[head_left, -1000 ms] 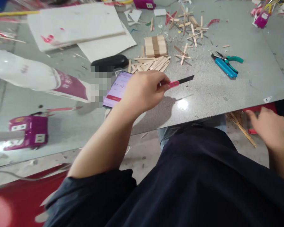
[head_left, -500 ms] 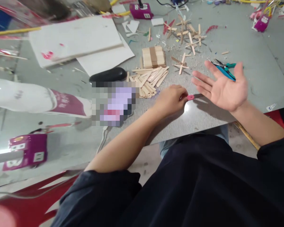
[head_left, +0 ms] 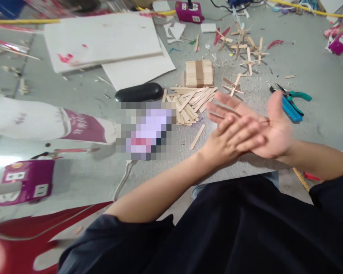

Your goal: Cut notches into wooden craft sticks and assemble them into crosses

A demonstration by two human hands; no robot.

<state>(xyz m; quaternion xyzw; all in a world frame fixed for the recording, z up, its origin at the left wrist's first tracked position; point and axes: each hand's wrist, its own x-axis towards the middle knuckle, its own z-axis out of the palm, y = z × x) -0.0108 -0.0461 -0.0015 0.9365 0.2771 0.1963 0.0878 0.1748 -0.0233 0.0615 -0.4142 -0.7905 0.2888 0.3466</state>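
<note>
My left hand (head_left: 236, 137) lies across the palm of my right hand (head_left: 278, 131), fingers stretched out together over it. The right palm faces up, its thumb and fingers spread, and no object shows in it. Anything between the two palms is hidden. To the left of my hands a single wooden craft stick (head_left: 197, 137) rests on the grey table. Beyond it is a loose heap of craft sticks (head_left: 185, 105), with a banded bundle of sticks (head_left: 199, 73) behind. Close to my right thumb lie pliers (head_left: 292, 103) with blue and green handles.
Several star-like crossed stick pieces (head_left: 240, 45) are scattered farther back. A black case (head_left: 139, 91) and a blurred-out phone-like object (head_left: 150, 131) lie to the left. A white bottle (head_left: 45, 120), a purple power socket (head_left: 27, 180) and white foam board (head_left: 103, 42) occupy the left side.
My left hand has moved right and onto my right palm. The pink piece at its fingertips is out of sight. The single stick and more of the pliers now show. The view has shifted slightly.
</note>
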